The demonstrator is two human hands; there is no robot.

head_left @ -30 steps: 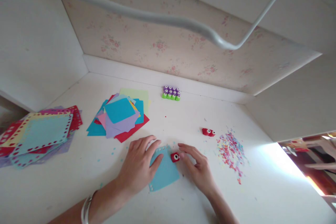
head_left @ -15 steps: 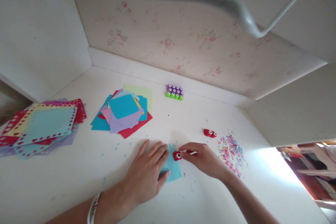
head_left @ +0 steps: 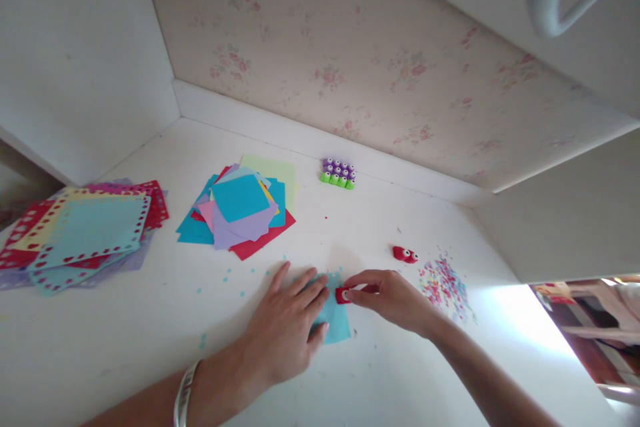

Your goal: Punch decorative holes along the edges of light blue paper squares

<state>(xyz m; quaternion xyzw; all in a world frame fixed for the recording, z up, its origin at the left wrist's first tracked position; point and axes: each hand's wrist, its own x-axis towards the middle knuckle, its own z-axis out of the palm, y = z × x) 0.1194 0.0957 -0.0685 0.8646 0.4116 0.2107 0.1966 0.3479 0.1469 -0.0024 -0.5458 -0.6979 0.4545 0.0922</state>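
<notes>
My left hand (head_left: pixel 285 327) lies flat with fingers spread on a small blue paper square (head_left: pixel 334 320) on the white table. My right hand (head_left: pixel 395 297) pinches a small red punch (head_left: pixel 343 294) set on the blue paper's right edge. Another pair of red punches (head_left: pixel 405 254) sits just beyond my right hand.
A loose pile of plain coloured paper squares (head_left: pixel 239 212) lies at centre left. A stack of punched-edge sheets (head_left: pixel 80 233) sits at far left. Purple and green punches (head_left: pixel 339 173) stand by the back wall. Coloured paper bits (head_left: pixel 443 283) are scattered at right.
The camera has tilted downward and nearer. My right hand has turned from resting beside the red punch to pinching it at the paper's edge. My left hand stays on the blue paper.
</notes>
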